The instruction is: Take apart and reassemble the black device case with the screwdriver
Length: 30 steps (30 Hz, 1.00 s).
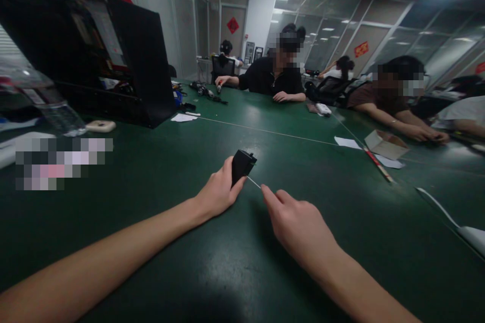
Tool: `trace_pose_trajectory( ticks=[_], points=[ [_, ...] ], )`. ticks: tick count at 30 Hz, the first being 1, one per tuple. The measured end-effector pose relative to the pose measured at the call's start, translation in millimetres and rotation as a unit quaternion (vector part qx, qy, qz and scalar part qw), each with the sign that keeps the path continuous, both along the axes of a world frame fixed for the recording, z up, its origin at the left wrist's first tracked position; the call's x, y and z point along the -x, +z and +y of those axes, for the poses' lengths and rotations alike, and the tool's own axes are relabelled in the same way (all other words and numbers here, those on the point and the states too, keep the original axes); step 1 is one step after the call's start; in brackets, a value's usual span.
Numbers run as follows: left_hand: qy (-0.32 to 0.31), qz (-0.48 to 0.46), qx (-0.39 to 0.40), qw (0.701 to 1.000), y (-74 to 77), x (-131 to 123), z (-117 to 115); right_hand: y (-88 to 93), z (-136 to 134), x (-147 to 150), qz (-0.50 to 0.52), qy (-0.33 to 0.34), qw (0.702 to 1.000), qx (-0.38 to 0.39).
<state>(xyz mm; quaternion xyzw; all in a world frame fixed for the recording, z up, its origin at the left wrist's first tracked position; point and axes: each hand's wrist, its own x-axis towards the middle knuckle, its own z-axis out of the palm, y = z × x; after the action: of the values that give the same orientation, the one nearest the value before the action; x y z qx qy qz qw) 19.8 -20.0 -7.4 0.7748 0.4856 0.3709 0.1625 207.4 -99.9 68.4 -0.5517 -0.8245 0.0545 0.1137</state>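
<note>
My left hand (219, 189) is closed around a small black box-shaped object (242, 164), tilted above the green table. Short dark bits stick out at the box's upper right corner; its exact kind I cannot make out. A thin, pale stick (253, 181) runs from the box's lower right edge to the fingertips of my right hand (295, 217). That hand is closed, pinching the stick's near end. Its far tip meets or lies right beside the box; which one is too small to tell.
A large black open-fronted case (155, 70) stands at the left, near a plastic bottle (53, 96). Across the green table (227, 272) two people sit working. At the right lie a small cardboard box (386, 145), a red-and-tan stick (379, 165) and paper (346, 142).
</note>
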Motion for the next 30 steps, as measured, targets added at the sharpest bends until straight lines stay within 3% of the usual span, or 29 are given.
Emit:
trace_pose_trajectory(
  ticks=[2,3,5,7,8,9,10,11,12,13,14,15,16,18,19,20,21,23,25,28,30],
  points=[
    [0.009,-0.001,-0.004,1.0,-1.0,0.0,0.7,2.2,-4.8,6.6,-0.141,0.002,0.988,-0.071],
    [0.013,-0.002,-0.006,1.0,-1.8,0.2,1.2,2.8,-5.4,8.2,-0.158,0.002,0.984,-0.078],
    [0.019,-0.006,-0.007,1.0,-3.4,1.0,2.3,2.9,-2.7,6.9,-0.076,0.003,0.996,-0.053],
    [0.017,-0.012,-0.006,1.0,-4.5,1.6,3.1,1.3,4.0,1.1,0.136,-0.008,0.989,0.059],
    [0.014,-0.016,-0.005,1.0,-4.6,1.8,3.4,-0.3,7.8,-2.7,0.262,-0.021,0.952,0.155],
    [0.011,-0.021,-0.004,1.0,-4.6,2.0,3.6,-2.4,11.6,-6.3,0.381,-0.036,0.887,0.258],
    [0.007,-0.027,-0.005,1.0,-4.2,2.0,3.7,-4.8,15.0,-9.5,0.477,-0.043,0.804,0.353],
    [0.005,-0.034,-0.006,0.999,-3.8,2.1,3.7,-7.2,17.8,-11.7,0.546,-0.043,0.72,0.427],
    [0.004,-0.041,-0.008,0.999,-3.2,2.3,3.6,-9.3,20.0,-12.7,0.587,-0.038,0.657,0.471],
    [0.003,-0.048,-0.009,0.999,-2.5,2.4,3.5,-10.9,21.4,-12.5,0.605,-0.033,0.625,0.492],
    [0.004,-0.053,-0.009,0.999,-1.9,2.7,3.3,-11.8,22.0,-11.3,0.602,-0.035,0.629,0.491],
    [0.006,-0.056,-0.008,0.998,-1.4,3.0,3.1,-12.1,21.8,-9.2,0.578,-0.039,0.669,0.466],
    [0.009,-0.057,-0.006,0.998,-1.0,3.2,2.9,-11.8,20.9,-6.6,0.53,-0.041,0.737,0.417],
    [0.017,-0.053,-0.002,0.998,-0.6,3.6,2.4,-10.3,16.8,-1.9,0.356,-0.022,0.902,0.245],
    [0.02,-0.049,0.0,0.999,-0.6,3.6,2.2,-9.6,14.1,-0.4,0.234,-0.005,0.962,0.14],
    [0.023,-0.045,0.003,0.999,-0.6,3.4,2.0,-8.9,11.4,0.3,0.107,0.014,0.993,0.044],
    [0.022,-0.043,0.006,0.999,-0.7,3.0,1.8,-8.3,9.1,0.1,-0.012,0.03,0.999,-0.033],
    [0.012,-0.053,0.02,0.998,-0.4,1.5,1.5,-7.2,7.2,-2.7,-0.18,0.049,0.974,-0.127],
    [0.0,-0.098,0.044,0.994,0.8,-0.4,1.2,-7.3,10.6,-7.7,-0.236,0.068,0.952,-0.182],
    [-0.042,-0.258,0.137,0.955,4.2,-2.1,1.2,-14.1,23.6,-17.3,-0.149,0.05,0.957,-0.245],
    [-0.1,-0.388,0.247,0.883,6.9,-1.3,1.6,-25.1,32.2,-23.5,-0.031,0.012,0.969,-0.244]
  ],
)
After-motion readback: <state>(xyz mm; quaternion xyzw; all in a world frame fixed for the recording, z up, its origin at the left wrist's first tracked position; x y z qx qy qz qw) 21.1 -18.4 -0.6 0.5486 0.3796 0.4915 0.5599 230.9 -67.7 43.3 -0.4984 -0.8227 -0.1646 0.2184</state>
